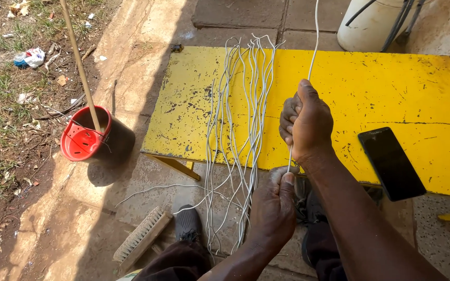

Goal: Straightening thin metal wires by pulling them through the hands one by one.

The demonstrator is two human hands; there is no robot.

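My right hand (308, 122) is closed in a fist around a thin white wire (313, 47) that comes down from the top of the view over the yellow table (381, 88). Just below, at the table's front edge, my left hand (274, 208) pinches the same wire between thumb and fingers. The short stretch of wire between the two hands is taut. To the left of my hands, several cut lengths of white wire (238, 109) lie side by side across the table and hang over its front edge toward the ground.
A black phone (391, 164) lies on the table to the right of my hands. A red bucket (82, 140) with a stick in it stands on the ground at left. A scrub brush (141, 237) lies near my shoe (187, 224). A white container (371, 23) stands behind the table.
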